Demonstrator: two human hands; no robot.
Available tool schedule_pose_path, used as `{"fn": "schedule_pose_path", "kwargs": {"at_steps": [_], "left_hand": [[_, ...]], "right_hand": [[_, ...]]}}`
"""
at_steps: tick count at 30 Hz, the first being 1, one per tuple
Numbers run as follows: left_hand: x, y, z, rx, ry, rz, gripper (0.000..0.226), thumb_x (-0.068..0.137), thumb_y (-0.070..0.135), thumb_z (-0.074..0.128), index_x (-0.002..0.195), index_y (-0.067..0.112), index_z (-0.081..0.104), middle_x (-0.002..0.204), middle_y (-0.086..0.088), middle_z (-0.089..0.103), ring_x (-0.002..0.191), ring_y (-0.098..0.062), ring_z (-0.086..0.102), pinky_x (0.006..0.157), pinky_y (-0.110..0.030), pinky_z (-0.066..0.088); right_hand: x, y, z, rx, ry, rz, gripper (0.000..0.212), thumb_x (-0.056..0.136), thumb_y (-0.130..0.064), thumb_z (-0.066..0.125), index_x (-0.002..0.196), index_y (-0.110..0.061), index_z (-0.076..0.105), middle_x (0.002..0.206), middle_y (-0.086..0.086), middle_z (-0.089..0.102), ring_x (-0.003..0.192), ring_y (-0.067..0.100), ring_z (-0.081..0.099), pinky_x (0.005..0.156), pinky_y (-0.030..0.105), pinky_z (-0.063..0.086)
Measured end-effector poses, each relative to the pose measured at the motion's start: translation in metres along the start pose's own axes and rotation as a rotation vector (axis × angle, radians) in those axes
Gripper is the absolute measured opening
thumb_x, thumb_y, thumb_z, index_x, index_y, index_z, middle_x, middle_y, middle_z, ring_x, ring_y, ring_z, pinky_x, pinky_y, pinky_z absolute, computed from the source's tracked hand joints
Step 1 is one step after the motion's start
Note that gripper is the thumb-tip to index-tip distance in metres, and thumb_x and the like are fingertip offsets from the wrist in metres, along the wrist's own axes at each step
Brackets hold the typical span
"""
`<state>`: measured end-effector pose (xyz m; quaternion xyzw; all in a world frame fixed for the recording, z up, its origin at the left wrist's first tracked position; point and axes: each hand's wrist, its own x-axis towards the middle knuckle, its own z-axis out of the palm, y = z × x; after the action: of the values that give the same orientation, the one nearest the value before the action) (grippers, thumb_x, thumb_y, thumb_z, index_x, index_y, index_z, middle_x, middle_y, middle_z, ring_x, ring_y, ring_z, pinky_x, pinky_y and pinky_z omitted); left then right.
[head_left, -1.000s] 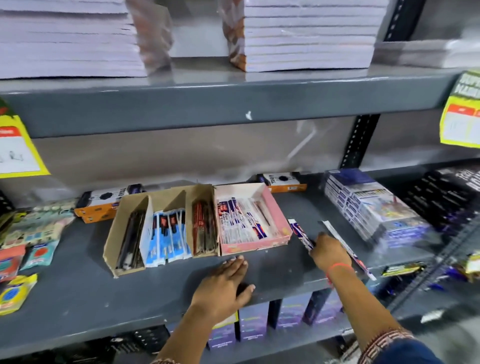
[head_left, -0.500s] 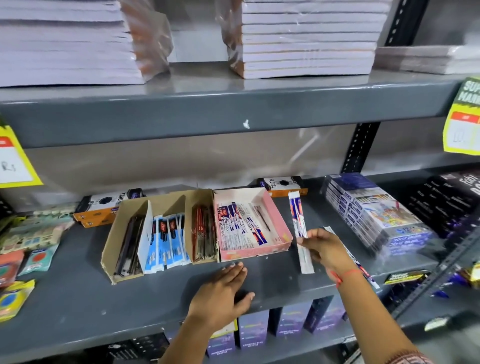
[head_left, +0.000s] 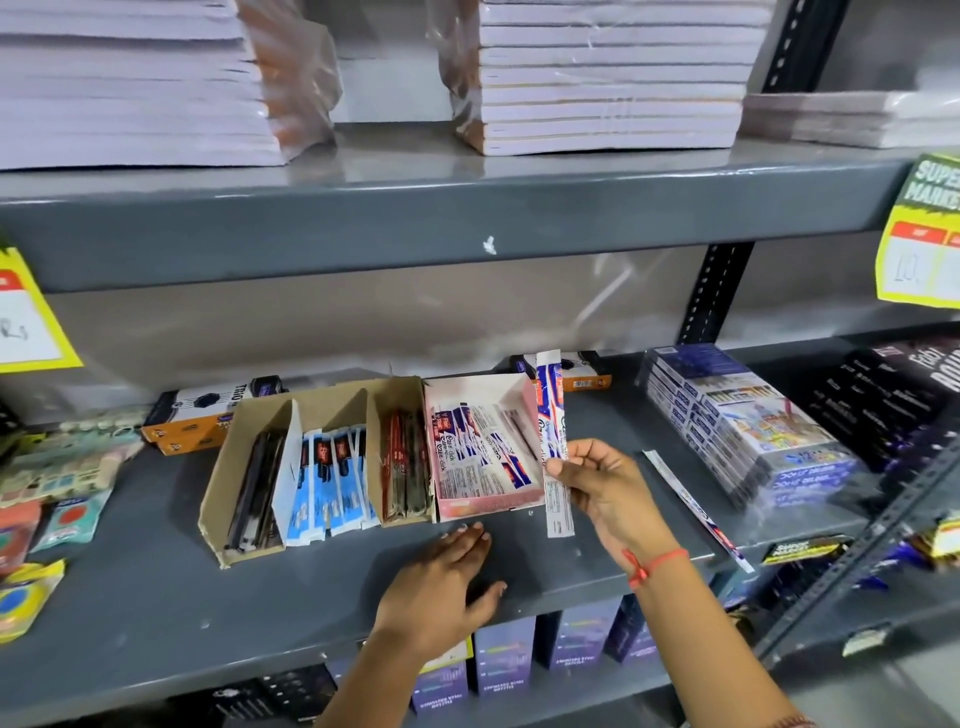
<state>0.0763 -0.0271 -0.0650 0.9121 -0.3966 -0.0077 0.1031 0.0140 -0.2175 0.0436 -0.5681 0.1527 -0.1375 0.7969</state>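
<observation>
My right hand (head_left: 597, 488) pinches a long, narrow pen packet (head_left: 549, 395) between thumb and fingertips, about two thirds of the way down its length. The packet stands nearly upright just beside the right wall of an open pink box (head_left: 488, 506) that holds more of the same white, blue and red packets lying flat. My left hand (head_left: 441, 582) lies flat, fingers spread and holding nothing, on the grey shelf (head_left: 156, 597) just in front of the box. To the left, touching the pink box, sits a brown cardboard tray (head_left: 218, 499) with dividers and other pen packets. A second loose packet (head_left: 691, 509) lies diagonally on the shelf to my right. I judge the packet in my grip to be very light and thin, a glossy wrapper that may slip and a card back that bends if squeezed at one end. The pen inside probably gives it some stiffness. A light pinch near the middle, where the pen stiffens it, seems the safest hold for laying it flat in the box.
</observation>
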Motion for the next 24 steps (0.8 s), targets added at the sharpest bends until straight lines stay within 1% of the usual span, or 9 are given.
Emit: {"fn": "schedule_pose_path", "kwargs": {"at_steps": [4,8,11,13,14,16,19,21,24], "left_hand": [[0.001,0.0,0.001,0.006,-0.024,0.011,0.065,0.089,0.062,0.023,0.143,0.027,0.02,0.153,0.013,0.016,0.138,-0.009,0.013,0.107,-0.029,0.029],[0.001,-0.001,0.0,-0.025,-0.031,0.005,0.064,0.089,0.061,0.027,0.143,0.028,0.02,0.153,0.012,0.016,0.138,-0.008,0.014,0.104,-0.028,0.031],[0.0,0.0,0.001,-0.028,-0.019,0.02,0.062,0.089,0.061,0.028,0.142,0.028,0.022,0.153,0.01,0.018,0.137,-0.01,0.018,0.101,-0.029,0.033],[-0.001,0.0,0.0,-0.039,-0.028,0.026,0.062,0.089,0.06,0.027,0.142,0.027,0.022,0.154,0.008,0.017,0.138,-0.011,0.018,0.102,-0.033,0.034],[-0.001,0.001,0.0,-0.045,-0.03,0.024,0.062,0.089,0.06,0.028,0.142,0.026,0.022,0.154,0.007,0.017,0.138,-0.011,0.018,0.102,-0.035,0.036],[0.0,0.001,0.001,-0.062,-0.032,0.022,0.062,0.09,0.059,0.029,0.141,0.025,0.023,0.154,0.006,0.018,0.138,-0.014,0.018,0.102,-0.037,0.036],[0.0,0.0,0.001,-0.059,-0.049,0.025,0.063,0.09,0.059,0.027,0.142,0.024,0.021,0.154,0.005,0.017,0.139,-0.014,0.016,0.103,-0.037,0.034],[0.0,0.001,0.001,-0.053,-0.05,0.023,0.063,0.09,0.06,0.027,0.142,0.024,0.02,0.154,0.005,0.016,0.139,-0.014,0.015,0.103,-0.037,0.033],[-0.001,0.002,0.0,-0.056,-0.03,0.025,0.062,0.09,0.058,0.029,0.142,0.024,0.022,0.154,0.005,0.019,0.138,-0.015,0.018,0.102,-0.037,0.035]], "right_hand": [[0.01,-0.001,0.018,-0.142,0.088,0.011,0.017,0.078,0.001,0.067,0.067,-0.01,0.063,0.068,0.013,0.062,0.059,0.018,0.045,0.049,0.022,0.036],[0.048,-0.002,0.048,-0.281,0.109,0.04,0.024,0.082,0.008,0.059,0.067,-0.01,0.057,0.066,0.007,0.056,0.057,0.015,0.045,0.042,0.015,0.041],[0.079,0.009,0.064,-0.445,0.062,0.114,0.02,0.083,0.014,0.054,0.078,-0.006,0.058,0.079,0.012,0.06,0.065,0.024,0.056,0.059,0.029,0.049],[0.096,0.024,0.07,-0.644,0.066,0.15,0.016,0.082,0.009,0.057,0.088,-0.005,0.064,0.103,0.02,0.064,0.092,0.034,0.065,0.077,0.035,0.051],[0.099,0.029,0.072,-0.722,0.072,0.173,0.016,0.082,0.005,0.058,0.085,-0.01,0.064,0.108,0.022,0.064,0.101,0.033,0.064,0.08,0.033,0.051],[0.107,0.043,0.075,-0.835,0.074,0.195,0.026,0.081,0.0,0.061,0.067,-0.019,0.052,0.098,0.019,0.061,0.094,0.023,0.062,0.078,0.031,0.053],[0.111,0.055,0.078,-1.007,0.087,0.192,0.021,0.077,-0.006,0.068,0.064,-0.012,0.053,0.086,0.018,0.065,0.086,0.021,0.063,0.089,0.034,0.054],[0.109,0.053,0.08,-1.134,0.058,0.157,0.011,0.08,-0.014,0.066,0.081,-0.003,0.065,0.103,0.017,0.069,0.098,0.024,0.066,0.09,0.028,0.05],[0.107,0.044,0.075,-1.185,0.078,0.09,0.025,0.086,-0.012,0.055,0.106,-0.001,0.065,0.114,0.016,0.067,0.107,0.03,0.062,0.088,0.032,0.049]]}}
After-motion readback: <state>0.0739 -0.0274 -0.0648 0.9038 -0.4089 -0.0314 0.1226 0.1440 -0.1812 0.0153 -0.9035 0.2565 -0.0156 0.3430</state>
